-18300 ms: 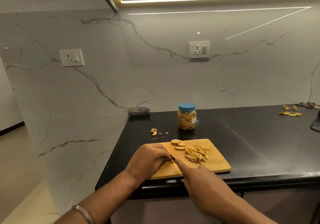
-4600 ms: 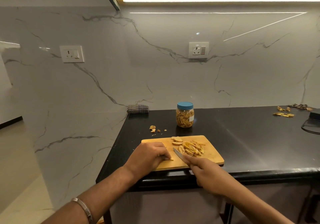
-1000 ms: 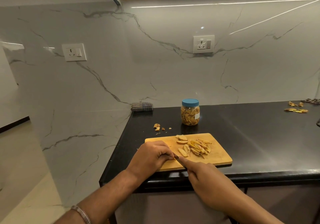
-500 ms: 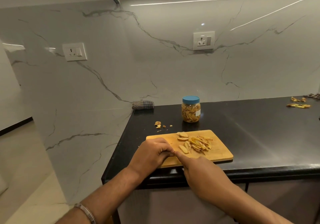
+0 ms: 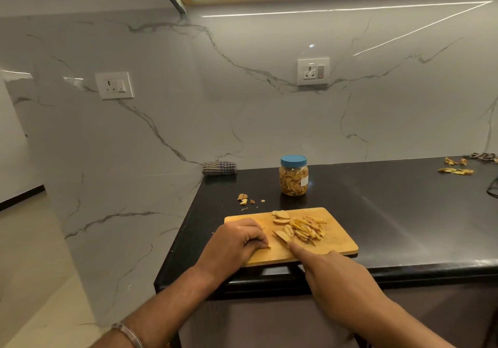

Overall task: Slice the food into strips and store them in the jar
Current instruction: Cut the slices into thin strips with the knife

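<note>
We keep the cut strips (image 5: 310, 229) heaped at the middle of the cutting board (image 5: 336, 242), a little apart from the two uncut slices (image 5: 281, 217) lying toward the board's far edge, so, as we judge it, the finished pieces stay clear of the work at the near left. There our left hand (image 5: 237, 242) rests knuckles-up with its fingers curled, its fingertips pressing down on a small pale piece at the board, probably to steady it for the cut; the piece itself is too small to make out. Our right hand (image 5: 336, 275) reaches in from the near edge with the forefinger stretched forward, as one lays it along a knife's spine, though we cannot tell whether a blade is under it or what the hand grasps. The jar (image 5: 293, 176), lid on and already well filled with strips, stands just behind the board on the dark desk (image 5: 404, 213), within easy reach for loading. Scraps (image 5: 244, 199) lie left of the jar, a folded cloth (image 5: 219, 167) sits against the wall, and more peelings (image 5: 455, 170) lie far right.
</note>
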